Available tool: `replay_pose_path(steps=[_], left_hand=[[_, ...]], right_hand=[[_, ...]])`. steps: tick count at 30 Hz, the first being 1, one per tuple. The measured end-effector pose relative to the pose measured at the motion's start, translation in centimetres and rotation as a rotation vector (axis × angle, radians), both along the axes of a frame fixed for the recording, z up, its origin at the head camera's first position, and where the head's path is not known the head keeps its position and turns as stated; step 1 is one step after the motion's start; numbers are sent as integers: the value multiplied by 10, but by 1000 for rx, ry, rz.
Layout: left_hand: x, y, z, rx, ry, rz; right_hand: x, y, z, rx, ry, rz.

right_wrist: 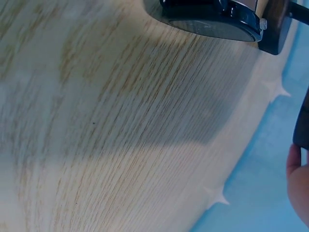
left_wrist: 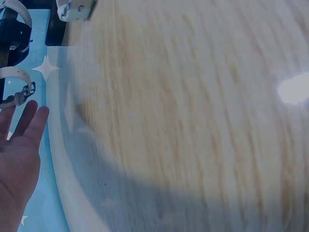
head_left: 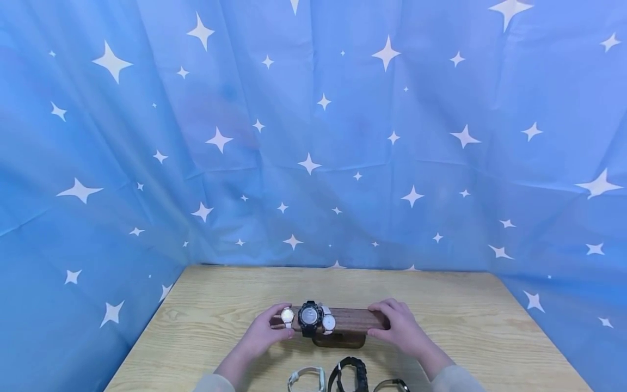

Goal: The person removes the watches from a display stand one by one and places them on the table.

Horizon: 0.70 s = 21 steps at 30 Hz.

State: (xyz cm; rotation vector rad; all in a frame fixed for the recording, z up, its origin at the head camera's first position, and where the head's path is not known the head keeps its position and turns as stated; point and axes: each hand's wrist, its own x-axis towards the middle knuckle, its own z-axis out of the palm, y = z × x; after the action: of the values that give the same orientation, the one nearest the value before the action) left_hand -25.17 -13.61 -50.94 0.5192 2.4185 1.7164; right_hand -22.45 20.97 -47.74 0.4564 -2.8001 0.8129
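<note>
A dark wooden watch stand (head_left: 355,320), a horizontal bar on a base (head_left: 339,341), carries three watches toward its left. From the left these are a small watch with a gold-toned face (head_left: 287,316), a chunky black watch (head_left: 309,314) and a white-strapped watch (head_left: 329,322). My left hand (head_left: 262,329) holds the bar's left end, thumb in front and fingers behind. At the right end, my right hand (head_left: 401,329) grips the bar between thumb and fingers. The left wrist view shows left fingertips close by a pale strap (left_wrist: 19,72); the right wrist view shows the bar's end (right_wrist: 303,121) at my fingertips.
Nearer me on the wooden table (head_left: 455,310) stand a pale-strapped watch (head_left: 320,375), a black watch (head_left: 361,374) and a thin dark one (head_left: 401,384), partly cut off by the frame. A blue star-printed curtain (head_left: 343,136) hangs behind the table and along its left.
</note>
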Motion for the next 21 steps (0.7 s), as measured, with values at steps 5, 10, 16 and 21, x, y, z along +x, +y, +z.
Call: replay_pose_path(steps=[5,10,16,21], left_hand=[[0,1,-1,-3,17,28],[2,1,1,-142,138,63],[4,4,-1,-180,194,55],[5,3,-3,-178,201,60]], right_hand=[[0,0,-1,1,2,-6],[-1,0,-3,-3,-3,-9],[-1,0,-3,0,13,-16],[0,0,-3,0,1,-16]])
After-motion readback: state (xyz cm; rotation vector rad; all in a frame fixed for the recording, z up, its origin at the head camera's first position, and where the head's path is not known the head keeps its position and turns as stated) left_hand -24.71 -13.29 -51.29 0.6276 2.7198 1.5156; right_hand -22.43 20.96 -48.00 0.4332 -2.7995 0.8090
